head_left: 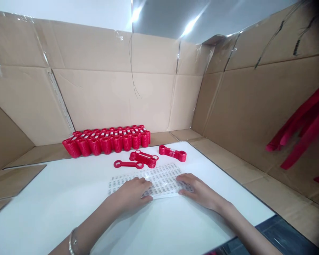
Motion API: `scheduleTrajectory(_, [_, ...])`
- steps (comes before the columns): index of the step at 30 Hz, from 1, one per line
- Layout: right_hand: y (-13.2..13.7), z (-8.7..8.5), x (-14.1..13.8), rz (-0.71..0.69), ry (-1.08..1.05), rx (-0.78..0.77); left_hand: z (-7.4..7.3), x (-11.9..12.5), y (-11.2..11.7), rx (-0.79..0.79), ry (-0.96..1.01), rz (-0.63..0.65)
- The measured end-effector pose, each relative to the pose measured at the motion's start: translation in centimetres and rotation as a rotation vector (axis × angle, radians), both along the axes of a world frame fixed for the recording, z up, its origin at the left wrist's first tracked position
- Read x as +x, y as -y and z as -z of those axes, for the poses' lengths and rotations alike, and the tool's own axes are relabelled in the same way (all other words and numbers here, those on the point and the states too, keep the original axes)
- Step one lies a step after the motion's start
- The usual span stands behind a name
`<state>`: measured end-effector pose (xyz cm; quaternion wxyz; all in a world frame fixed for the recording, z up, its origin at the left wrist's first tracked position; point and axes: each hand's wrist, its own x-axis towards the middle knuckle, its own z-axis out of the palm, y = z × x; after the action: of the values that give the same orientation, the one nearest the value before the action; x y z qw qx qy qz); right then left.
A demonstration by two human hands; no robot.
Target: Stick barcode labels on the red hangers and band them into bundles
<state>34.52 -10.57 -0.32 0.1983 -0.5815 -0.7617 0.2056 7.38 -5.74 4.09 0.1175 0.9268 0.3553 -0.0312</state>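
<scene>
A clear sheet of small printed labels (162,177) lies on the white table (69,198). My left hand (131,193) rests on its near left part with the fingers curled down onto it. My right hand (195,189) lies on its right edge, fingers pressed together on the sheet. Just beyond the sheet lie loose red plastic parts with ring ends: a single one (128,164), a small stack (144,158) and another stack (172,153). What the fingertips pinch, if anything, is hidden.
A long row of stacked red parts (107,140) stands at the table's far edge. Cardboard walls (101,92) enclose the table on three sides. Red strips (303,124) hang on the right wall. A bracelet (73,242) is on my left wrist.
</scene>
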Motion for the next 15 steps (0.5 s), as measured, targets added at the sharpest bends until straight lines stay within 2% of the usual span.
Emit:
scheduleTrajectory(5, [-1.7,-1.2,-1.4,-0.143,-0.108,-0.048,-1.6,-2.6,1.9,-0.067,-0.154,-0.070])
scheduleTrajectory(9, [-5.0,-1.8,-2.0,-0.151,-0.064,-0.028,-2.7,-2.5,4.1,-0.071,-0.205,-0.099])
scheduleTrajectory(11, [-6.4,-2.0,-2.5,-0.188,-0.008,-0.017,-2.7,-2.0,4.7,-0.081,-0.178,-0.082])
scheduleTrajectory(15, [-8.2,-2.5,-4.1,-0.292,0.013,-0.067,-1.4,-1.2,4.7,-0.209,-0.073,-0.006])
